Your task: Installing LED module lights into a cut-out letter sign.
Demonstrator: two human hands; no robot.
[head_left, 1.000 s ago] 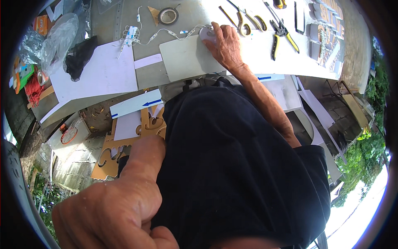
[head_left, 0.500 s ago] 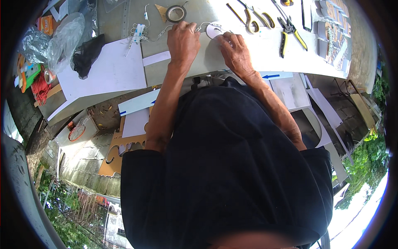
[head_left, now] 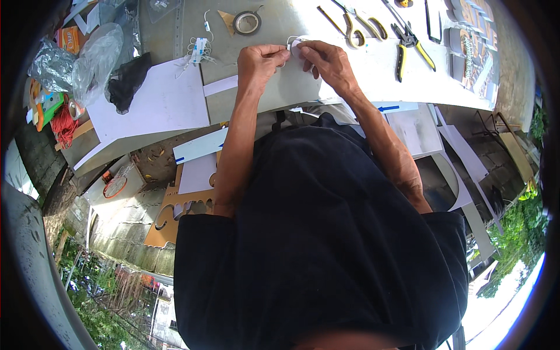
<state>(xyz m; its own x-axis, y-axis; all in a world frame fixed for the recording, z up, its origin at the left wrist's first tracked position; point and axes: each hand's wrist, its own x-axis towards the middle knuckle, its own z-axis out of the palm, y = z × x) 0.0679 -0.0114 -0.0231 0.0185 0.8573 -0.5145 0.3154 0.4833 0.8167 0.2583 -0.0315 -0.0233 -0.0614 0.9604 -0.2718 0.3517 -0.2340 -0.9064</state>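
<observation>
Above the table, my left hand (head_left: 262,61) pinches the end of a thin white wire (head_left: 295,38) between thumb and index finger. The wire loops over to a small white rounded piece (head_left: 296,46), which my right hand (head_left: 328,63) grips with thumb and forefinger. My fingertips nearly meet, and most of what they hold is covered. Left of my left hand lies a bundle of small LED modules on white wire (head_left: 200,51), with one loose module (head_left: 206,25) above it. A roll of dark tape (head_left: 247,23) sits just beyond that hand.
Scissors (head_left: 354,32), pliers (head_left: 373,26) and yellow-black wire strippers (head_left: 411,46) lie right of my hands. Raised cut-out letters (head_left: 472,41) stand at the far right. Plastic bags (head_left: 96,61), a black cloth (head_left: 126,84) and a white sheet (head_left: 157,96) occupy the left side.
My left hand has moved slightly right and toward me, into a pinch. The white rounded piece has been lifted and tilted off the table, and my hands are closer together.
</observation>
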